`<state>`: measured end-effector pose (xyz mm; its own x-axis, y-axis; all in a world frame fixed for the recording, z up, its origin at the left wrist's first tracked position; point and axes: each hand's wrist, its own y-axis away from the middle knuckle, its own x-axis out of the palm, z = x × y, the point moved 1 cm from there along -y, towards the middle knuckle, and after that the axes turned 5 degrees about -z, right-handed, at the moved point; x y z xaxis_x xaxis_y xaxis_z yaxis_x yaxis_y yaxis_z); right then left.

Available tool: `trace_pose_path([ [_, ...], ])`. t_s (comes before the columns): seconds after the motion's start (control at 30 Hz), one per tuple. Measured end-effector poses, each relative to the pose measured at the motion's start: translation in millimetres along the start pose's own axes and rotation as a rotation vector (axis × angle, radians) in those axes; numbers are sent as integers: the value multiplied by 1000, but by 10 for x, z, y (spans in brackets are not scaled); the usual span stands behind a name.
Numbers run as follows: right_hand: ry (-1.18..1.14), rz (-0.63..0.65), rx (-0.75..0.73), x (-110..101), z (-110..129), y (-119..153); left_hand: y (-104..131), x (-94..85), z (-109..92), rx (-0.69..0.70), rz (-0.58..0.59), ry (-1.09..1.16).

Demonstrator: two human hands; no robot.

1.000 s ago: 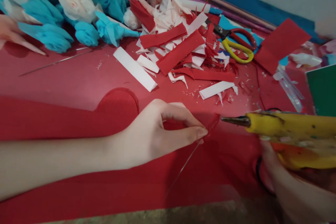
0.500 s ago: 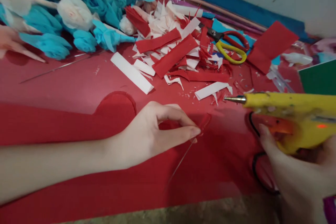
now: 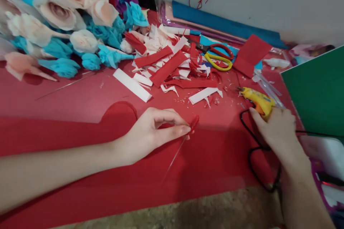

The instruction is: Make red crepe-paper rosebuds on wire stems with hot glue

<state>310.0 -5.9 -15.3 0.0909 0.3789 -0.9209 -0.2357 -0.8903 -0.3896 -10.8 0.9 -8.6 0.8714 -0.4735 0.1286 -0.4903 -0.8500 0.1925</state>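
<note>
Between the thumb and fingers of my left hand (image 3: pixel 161 127) is a thin wire (image 3: pixel 174 157) with a small rolled piece of red crepe paper (image 3: pixel 194 122) at its upper end. The wire slants down toward the table's front edge. At the right, my right hand (image 3: pixel 279 128) is wrapped around a yellow glue gun (image 3: pixel 258 100), low over the table, its nozzle pointing left. The gun's black cord (image 3: pixel 251 161) loops beneath that hand. Under my left hand lies a red paper sheet (image 3: pixel 80 171) with a rounded red piece (image 3: pixel 119 112) behind.
Red and white paper scraps (image 3: pixel 169 64) are heaped at the middle back, with scissors (image 3: pixel 219 57) on them. Paper flowers (image 3: pixel 88 41) crowd the back left. A green board (image 3: pixel 317 89) stands at the right. Rolled paper (image 3: pixel 223 23) lies along the wall.
My right hand has carried the glue gun away from my left hand, back and down toward the table. The left hand keeps its pinch on the wire. The view has shifted.
</note>
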Motion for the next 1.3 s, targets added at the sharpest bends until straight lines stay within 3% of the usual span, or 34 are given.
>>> trace_pose_path([
  [0.13, -208, -65, -89, -361, 379, 189, 18, -5, 10, 11, 11, 14],
  [0.3, -624, 291, -324, -692, 1056, 416, 38, -13, -9, 46, 49, 42],
  [0.43, -1229, 723, -62, -640, 1329, 445, 30, -16, -25, 87, 102, 71],
  [0.57, -1482, 935, 111, -577, 1363, 486, 22, -29, -29, 91, 151, 113],
  [0.93, -1688, 1068, 190, -504, 1357, 549, 24, -34, -21, 26, 257, 125],
  [1.3, -1704, 1031, 199, -476, 1350, 553, 21, -30, -1, 18, 253, 113],
])
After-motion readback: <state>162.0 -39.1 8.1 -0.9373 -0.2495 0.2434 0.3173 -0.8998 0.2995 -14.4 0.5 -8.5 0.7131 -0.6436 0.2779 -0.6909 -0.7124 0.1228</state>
